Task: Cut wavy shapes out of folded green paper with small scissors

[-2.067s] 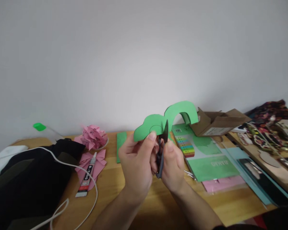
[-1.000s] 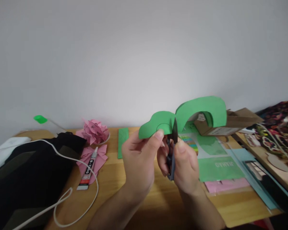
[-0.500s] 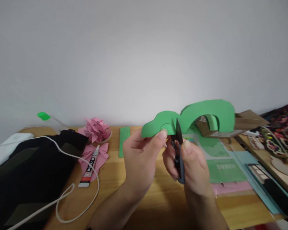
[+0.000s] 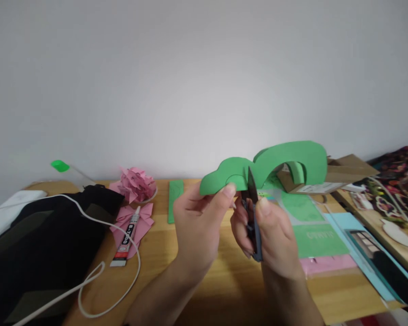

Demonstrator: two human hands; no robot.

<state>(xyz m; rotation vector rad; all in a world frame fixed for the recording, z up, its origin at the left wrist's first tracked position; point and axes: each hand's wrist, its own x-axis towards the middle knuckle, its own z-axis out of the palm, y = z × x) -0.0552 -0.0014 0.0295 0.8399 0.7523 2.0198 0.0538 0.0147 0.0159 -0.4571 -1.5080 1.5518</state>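
My left hand pinches the left end of a folded green paper piece between thumb and fingers. The paper has a wavy upper edge, a drawn curved line near my thumb, and an arched right part that hangs in the air. In my right hand is a pair of dark scissors, pointing upward, with a blade across the front of the paper near its middle. My right fingers wrap round the handles, whose loops are largely hidden.
On the wooden table lie a glue tube, a pink paper flower and a green strip. A white cable loops by a black cloth. To the right are green paper packs and a cardboard box.
The arched right part of the green paper has shifted slightly left. The scissors stay at about the same place on the paper, and both hands keep their grip.
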